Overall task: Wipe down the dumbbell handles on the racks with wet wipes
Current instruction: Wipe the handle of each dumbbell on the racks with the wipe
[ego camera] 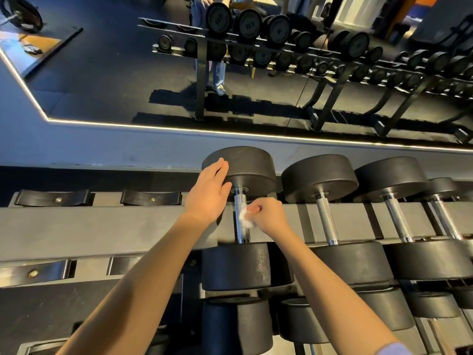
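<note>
A black dumbbell with a knurled chrome handle lies across the top tier of the rack, leftmost of a row. My left hand rests with straight fingers on its far head. My right hand pinches a crumpled white wet wipe against the right side of the handle, about midway along it. The near head sits at the rack's front rail.
Three more dumbbells lie to the right on the same tier, with others on a lower tier. Unfilled black saddles sit to the left. A wall mirror behind reflects the racks and a person's legs.
</note>
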{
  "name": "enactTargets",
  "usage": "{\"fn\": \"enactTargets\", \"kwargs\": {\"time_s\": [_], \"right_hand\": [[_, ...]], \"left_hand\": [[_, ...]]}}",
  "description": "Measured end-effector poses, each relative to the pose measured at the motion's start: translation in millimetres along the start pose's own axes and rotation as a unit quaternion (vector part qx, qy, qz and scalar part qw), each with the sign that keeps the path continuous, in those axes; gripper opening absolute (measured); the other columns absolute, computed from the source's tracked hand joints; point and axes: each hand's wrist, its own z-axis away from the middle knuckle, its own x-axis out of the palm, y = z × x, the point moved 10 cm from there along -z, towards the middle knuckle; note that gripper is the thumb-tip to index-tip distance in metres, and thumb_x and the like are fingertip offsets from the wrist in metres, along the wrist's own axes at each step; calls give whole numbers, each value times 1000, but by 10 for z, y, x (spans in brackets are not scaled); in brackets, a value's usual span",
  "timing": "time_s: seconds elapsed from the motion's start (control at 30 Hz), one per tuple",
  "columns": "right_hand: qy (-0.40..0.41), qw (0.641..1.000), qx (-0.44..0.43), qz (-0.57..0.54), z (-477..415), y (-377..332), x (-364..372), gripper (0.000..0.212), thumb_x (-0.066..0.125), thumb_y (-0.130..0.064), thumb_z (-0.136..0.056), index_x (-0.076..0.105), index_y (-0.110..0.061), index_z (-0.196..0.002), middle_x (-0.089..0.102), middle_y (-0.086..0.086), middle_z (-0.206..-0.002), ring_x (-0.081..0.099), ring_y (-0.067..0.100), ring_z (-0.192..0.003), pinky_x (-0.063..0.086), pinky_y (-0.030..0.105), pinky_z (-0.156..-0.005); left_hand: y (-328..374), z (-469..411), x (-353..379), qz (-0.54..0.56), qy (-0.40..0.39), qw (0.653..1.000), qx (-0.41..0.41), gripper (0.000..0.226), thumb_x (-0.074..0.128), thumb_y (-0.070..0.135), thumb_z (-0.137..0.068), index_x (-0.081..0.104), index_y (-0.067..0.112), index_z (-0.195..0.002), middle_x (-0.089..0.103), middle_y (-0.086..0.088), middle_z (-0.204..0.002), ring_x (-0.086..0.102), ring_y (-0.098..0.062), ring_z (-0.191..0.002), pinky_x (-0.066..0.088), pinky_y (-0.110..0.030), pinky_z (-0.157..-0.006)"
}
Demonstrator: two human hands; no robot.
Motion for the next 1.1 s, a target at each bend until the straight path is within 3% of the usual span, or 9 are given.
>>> {"fn": "enactTargets", "kwargs": {"time_s": [0.1,0.3,0.37,0.43,0.5,0.67,0.8,0.93,1.1], "right_hand": [[55,996,2,-77,-45,-68,-91,9,66,-8,-82,71,-8,-89,60,2,-76,57,16,-72,39,14,-55],[-28,999,7,34,14,-17,73,19,66,-10,-80,59,-19,-64,60,0,-79,55,14,-77,42,21,-69],[20,999,5,-31,-31,-43,-2,7,64,-7,-82,70,-11,-83,60,1,-83,56,14,-78,42,17,-66],[64,995,-2,-72,-96,-97,-75,20,64,-8,-84,71,-5,-102,64,4,-88,55,11,-77,37,5,-57],[77,994,-11,-73,-129,-148,-102,23,64,-9,-84,71,-5,-106,69,6,-95,56,11,-79,35,6,-55],[-22,1000,3,10,-20,45,69,12,67,-6,-80,66,-13,-70,57,-4,-76,51,13,-79,36,13,-62],[3,999,20,-50,-22,69,33,1,69,-8,-80,70,-8,-80,61,1,-76,57,16,-78,43,24,-70],[106,990,8,-94,-116,-99,-88,12,68,-9,-80,70,1,-75,66,14,-75,55,17,-66,42,24,-58],[17,1000,18,10,-9,-62,20,25,67,-12,-79,56,-3,-58,53,8,-61,50,18,-63,40,26,-60]], "left_hand": [[7,-4,2,-3,-6,1000,-4,56,40,30,-102,15,23,-152,13,8,-159,16,-12,-145,27,-32,-112],[0,-7,12,-7,-11,1000,3,57,40,31,-102,15,22,-152,11,9,-159,12,-11,-145,25,-33,-113],[13,-4,9,-11,-7,1000,4,58,40,30,-101,15,22,-152,12,8,-159,14,-12,-145,26,-33,-113],[18,1,15,-14,-9,1000,2,58,40,29,-102,14,22,-152,11,8,-159,15,-13,-145,27,-33,-113],[18,-3,11,-23,-13,1000,0,57,39,29,-102,13,22,-153,10,8,-160,15,-12,-145,28,-33,-112],[23,-8,12,-33,-17,999,3,57,39,28,-102,13,22,-153,10,7,-160,15,-13,-145,28,-32,-112],[33,-4,18,-31,-11,999,-4,58,39,28,-102,12,21,-153,10,6,-160,15,-14,-145,28,-33,-112],[39,-15,28,-48,-23,999,-7,59,40,30,-102,11,22,-153,9,5,-160,16,-15,-145,29,-33,-112],[29,-18,27,-56,-31,998,-2,59,40,29,-102,11,21,-153,7,6,-160,15,-15,-145,32,-37,-112]]}}
